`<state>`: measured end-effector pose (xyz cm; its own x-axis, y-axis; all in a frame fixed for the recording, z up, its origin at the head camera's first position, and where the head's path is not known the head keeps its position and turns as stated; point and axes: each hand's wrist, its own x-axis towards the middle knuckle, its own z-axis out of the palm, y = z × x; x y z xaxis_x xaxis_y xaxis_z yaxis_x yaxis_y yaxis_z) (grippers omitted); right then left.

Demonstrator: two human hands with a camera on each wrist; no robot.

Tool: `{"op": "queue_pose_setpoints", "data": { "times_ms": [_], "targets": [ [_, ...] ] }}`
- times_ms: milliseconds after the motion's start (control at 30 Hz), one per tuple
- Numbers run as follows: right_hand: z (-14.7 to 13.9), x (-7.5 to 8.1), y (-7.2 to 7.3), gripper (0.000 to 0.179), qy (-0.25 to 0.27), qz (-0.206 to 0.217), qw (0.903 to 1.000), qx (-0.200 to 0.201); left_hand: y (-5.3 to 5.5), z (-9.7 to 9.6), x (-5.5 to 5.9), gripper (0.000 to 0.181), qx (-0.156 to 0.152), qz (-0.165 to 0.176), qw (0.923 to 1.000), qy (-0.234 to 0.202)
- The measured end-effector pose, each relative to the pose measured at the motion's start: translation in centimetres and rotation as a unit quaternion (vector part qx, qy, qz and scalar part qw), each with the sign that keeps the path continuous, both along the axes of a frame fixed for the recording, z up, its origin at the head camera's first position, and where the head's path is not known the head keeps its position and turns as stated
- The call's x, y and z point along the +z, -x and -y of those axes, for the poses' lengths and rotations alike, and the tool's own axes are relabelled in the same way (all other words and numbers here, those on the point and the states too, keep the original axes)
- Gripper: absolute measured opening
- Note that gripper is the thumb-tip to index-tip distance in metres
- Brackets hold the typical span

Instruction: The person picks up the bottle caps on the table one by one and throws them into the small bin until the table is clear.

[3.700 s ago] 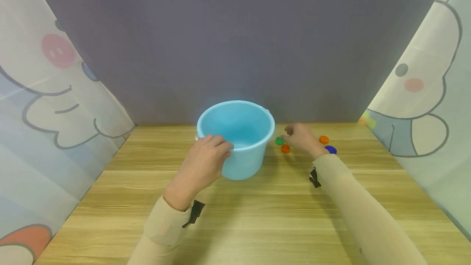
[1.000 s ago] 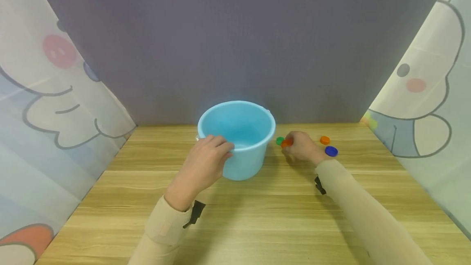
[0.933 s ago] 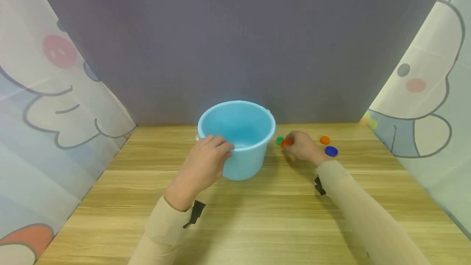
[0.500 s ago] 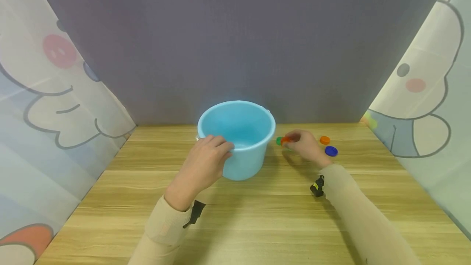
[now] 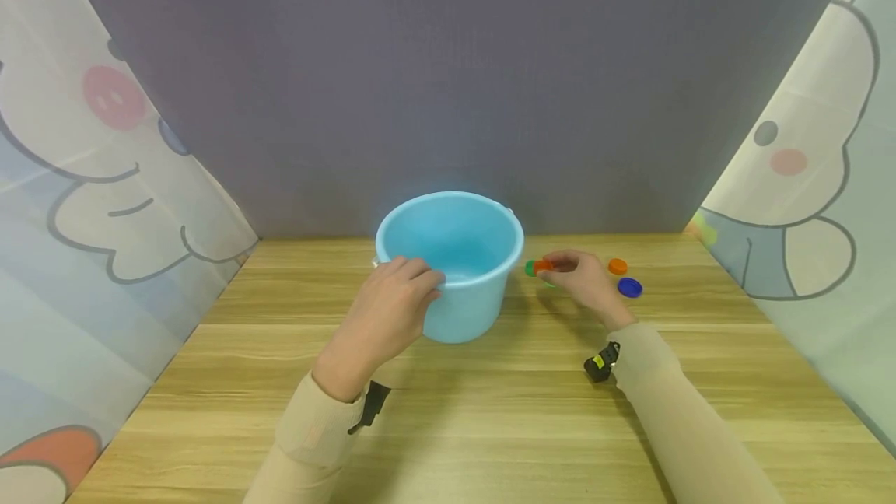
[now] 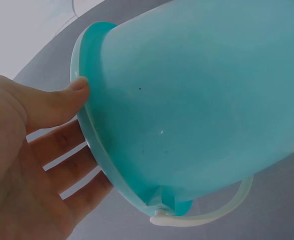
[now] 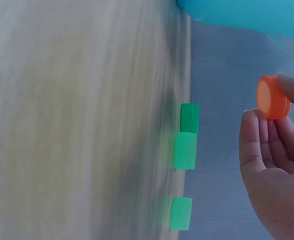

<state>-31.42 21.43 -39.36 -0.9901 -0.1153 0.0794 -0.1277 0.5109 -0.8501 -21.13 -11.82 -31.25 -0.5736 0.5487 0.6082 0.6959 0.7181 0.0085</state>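
A light blue bucket (image 5: 465,309) stands upright on the wooden table. My left hand (image 5: 388,302) grips its near-left rim, the thumb outside and the other fingers over the rim, as the left wrist view shows. To the right of the bucket, my right hand (image 5: 584,280) pinches an orange bottle cap (image 7: 273,97) between thumb and fingers, held off the table. Several green caps lie below it: a dark green cap (image 7: 189,117), a light green cap (image 7: 185,151) and another light green cap (image 7: 181,213). In the head view the held cap and hand partly hide them.
A second orange cap (image 5: 617,266) and a blue cap (image 5: 630,288) lie on the table (image 5: 490,426) right of my right hand. A dark grey panel (image 5: 462,84) rises behind the table, with patterned cloth at both sides. The bucket's white handle (image 6: 212,216) hangs down.
My right hand has taken hold of the orange cap beside the green one, which lay on the table, and raised it slightly. My left hand has stayed on the bucket rim.
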Motion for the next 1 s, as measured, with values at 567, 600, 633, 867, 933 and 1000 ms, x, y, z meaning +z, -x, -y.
{"op": "queue_pose_setpoints", "data": {
  "times_ms": [567,600,633,867,933,1000],
  "targets": [
    [0.6,1.5,-1.3,0.055,0.049,-0.024,0.9984,-0.017,0.2,0.0,-0.1,0.015,-0.003,-0.007,1.0000,-0.001],
    [0.6,1.6,-1.3,0.056,0.048,-0.025,0.9983,-0.019,0.2,0.0,-0.1,0.015,-0.003,-0.007,1.0000,0.000],
    [0.5,1.7,-1.4,0.057,0.048,-0.027,0.9983,-0.020,0.2,0.0,-0.1,0.015,-0.003,-0.007,1.0000,0.000],
    [0.3,2.7,-2.0,0.063,0.056,-0.036,0.9971,-0.037,0.2,-0.1,-0.1,0.015,-0.002,-0.004,1.0000,0.001],
    [0.3,2.9,-2.2,0.064,0.058,-0.041,0.9967,-0.038,0.2,-0.1,-0.1,0.015,-0.002,-0.002,1.0000,0.001],
    [0.3,3.1,-2.4,0.063,0.060,-0.050,0.9963,-0.037,0.2,-0.1,-0.1,0.015,-0.002,-0.002,1.0000,0.001]
  ]
}}
